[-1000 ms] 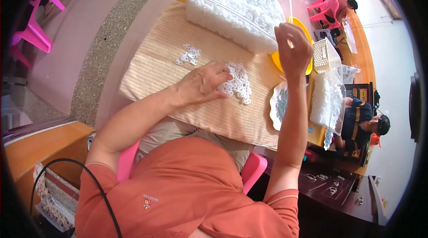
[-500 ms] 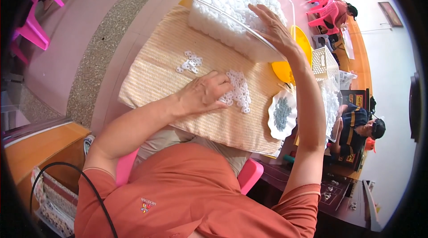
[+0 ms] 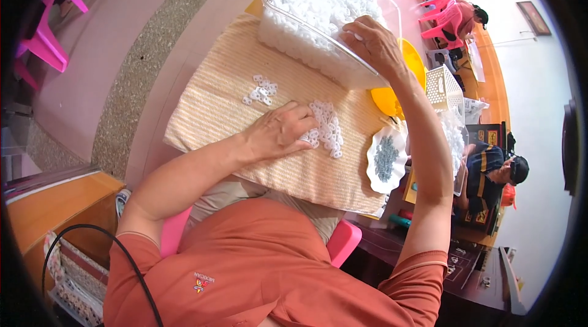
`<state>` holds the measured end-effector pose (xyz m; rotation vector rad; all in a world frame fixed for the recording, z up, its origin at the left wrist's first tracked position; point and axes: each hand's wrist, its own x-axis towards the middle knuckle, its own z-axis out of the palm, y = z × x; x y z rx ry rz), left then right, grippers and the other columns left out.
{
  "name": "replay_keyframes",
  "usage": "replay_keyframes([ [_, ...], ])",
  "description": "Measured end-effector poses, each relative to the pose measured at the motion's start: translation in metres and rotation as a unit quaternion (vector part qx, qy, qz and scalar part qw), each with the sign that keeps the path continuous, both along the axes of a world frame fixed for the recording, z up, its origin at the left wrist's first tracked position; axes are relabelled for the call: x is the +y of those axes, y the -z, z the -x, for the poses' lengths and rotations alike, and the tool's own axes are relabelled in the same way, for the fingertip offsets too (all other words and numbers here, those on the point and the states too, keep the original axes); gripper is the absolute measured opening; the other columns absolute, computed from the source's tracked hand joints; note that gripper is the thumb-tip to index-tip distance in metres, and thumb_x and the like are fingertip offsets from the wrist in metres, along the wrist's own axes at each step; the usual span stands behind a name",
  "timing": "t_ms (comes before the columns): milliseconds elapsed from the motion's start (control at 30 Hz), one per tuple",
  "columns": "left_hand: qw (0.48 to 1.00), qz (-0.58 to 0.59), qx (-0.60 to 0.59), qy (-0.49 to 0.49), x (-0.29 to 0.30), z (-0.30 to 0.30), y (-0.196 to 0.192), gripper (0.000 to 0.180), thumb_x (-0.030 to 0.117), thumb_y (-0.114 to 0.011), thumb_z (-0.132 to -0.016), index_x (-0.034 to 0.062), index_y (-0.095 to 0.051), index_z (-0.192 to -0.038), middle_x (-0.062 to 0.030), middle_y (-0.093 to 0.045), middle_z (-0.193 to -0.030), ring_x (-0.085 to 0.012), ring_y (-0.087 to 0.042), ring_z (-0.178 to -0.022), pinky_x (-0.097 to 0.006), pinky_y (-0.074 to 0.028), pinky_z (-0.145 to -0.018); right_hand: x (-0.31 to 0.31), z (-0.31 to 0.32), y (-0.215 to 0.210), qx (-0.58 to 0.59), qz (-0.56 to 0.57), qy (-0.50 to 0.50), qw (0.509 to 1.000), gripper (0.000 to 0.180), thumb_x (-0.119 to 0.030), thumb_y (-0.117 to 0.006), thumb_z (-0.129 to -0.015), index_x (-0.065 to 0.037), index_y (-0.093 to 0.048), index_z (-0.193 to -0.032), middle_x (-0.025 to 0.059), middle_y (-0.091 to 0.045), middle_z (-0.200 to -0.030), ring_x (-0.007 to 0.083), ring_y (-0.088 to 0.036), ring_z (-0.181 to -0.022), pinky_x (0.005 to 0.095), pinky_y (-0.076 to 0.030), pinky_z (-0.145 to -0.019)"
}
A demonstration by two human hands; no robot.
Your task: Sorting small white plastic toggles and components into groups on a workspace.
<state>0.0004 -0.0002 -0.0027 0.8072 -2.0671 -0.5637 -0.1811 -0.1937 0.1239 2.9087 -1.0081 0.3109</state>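
Observation:
My left hand (image 3: 283,131) rests on the striped towel (image 3: 214,88), fingers curled against a pile of small white plastic pieces with holes (image 3: 331,128). Some of these pieces show between its thumb and fingers. Farther off, a smaller cluster of the same pieces (image 3: 261,90) lies on the cloth. My right hand (image 3: 375,46) is at the right side of a big clear tub (image 3: 300,48) heaped with white pieces. Its fingers are bent inward, and a bit of white shows at them; how many pieces it holds is hidden.
Right of the pile is a scalloped white dish (image 3: 372,171) of small grey parts. Beyond it stand a yellow basin (image 3: 386,100), a perforated white basket (image 3: 444,88) and a container of white pieces (image 3: 454,140). A person in dark clothes (image 3: 487,171) sits at the right.
My right hand has gone from outstretched fingers over the tub to curled fingers, with white showing in them. My left hand has hardly moved beside the pile.

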Motion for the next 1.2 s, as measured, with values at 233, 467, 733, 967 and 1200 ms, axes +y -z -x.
replay_keyframes([
  [233, 1.0, -0.001, 0.012, -0.005, 0.0, 0.001, 0.003, 0.039, 0.02, -0.074, -0.074, 0.0015, -0.06, -0.105, -0.0146, -0.06, -0.101, -0.0342, -0.057, -0.096, -0.041, -0.048, -0.085, -0.002, -0.002, -0.003, -0.004, 0.094, -0.022, 0.995, 0.022, -0.03, -0.062, -0.091, -0.008, -0.067, -0.09, 0.008, -0.065, -0.089, 0.0285, -0.065, -0.08, 0.0391, -0.051, -0.07],
  [467, 1.0, 0.023, 0.012, -0.018, -0.003, 0.002, 0.007, 0.042, 0.018, -0.078, -0.069, 0.0027, -0.058, -0.102, -0.0136, -0.057, -0.096, -0.0332, -0.056, -0.092, -0.04, -0.049, -0.082, -0.001, -0.003, -0.005, -0.029, 0.106, 0.012, 0.994, 0.025, -0.028, -0.062, -0.091, -0.005, -0.064, -0.082, 0.0115, -0.065, -0.082, 0.0313, -0.064, -0.072, 0.0416, -0.051, -0.064],
  [733, 1.0, -0.018, -0.002, -0.012, -0.003, 0.001, 0.003, 0.037, 0.023, -0.073, -0.075, 0.0014, -0.061, -0.103, -0.0146, -0.06, -0.1, -0.0342, -0.058, -0.094, -0.042, -0.048, -0.083, 0.0, 0.001, -0.007, -0.061, 0.102, 0.028, 0.993, 0.027, -0.03, -0.058, -0.093, -0.005, -0.065, -0.083, 0.0145, -0.065, -0.078, 0.0353, -0.063, -0.071, 0.0439, -0.05, -0.064],
  [967, 1.0, 0.003, 0.01, -0.018, -0.004, 0.004, 0.004, 0.034, 0.023, -0.072, -0.078, 0.0008, -0.062, -0.101, -0.0159, -0.062, -0.099, -0.0355, -0.059, -0.094, -0.042, -0.049, -0.083, 0.009, 0.012, -0.022, -0.175, 0.101, 0.138, 0.97, 0.034, -0.036, -0.058, -0.093, -0.003, -0.066, -0.088, 0.0205, -0.066, -0.075, 0.0393, -0.065, -0.074, 0.0451, -0.05, -0.065],
  [1200, 0.997, 0.002, 0.055, -0.05, -0.004, 0.004, 0.013, 0.033, 0.02, -0.073, -0.078, -0.0005, -0.061, -0.101, -0.0177, -0.062, -0.098, -0.0377, -0.06, -0.093, -0.042, -0.049, -0.081, 0.089, 0.004, -0.027, -0.286, 0.031, 0.14, 0.947, 0.026, -0.027, -0.065, -0.09, -0.002, -0.066, -0.086, 0.0172, -0.061, -0.065, 0.0234, -0.061, -0.057, 0.0332, -0.047, -0.056],
])
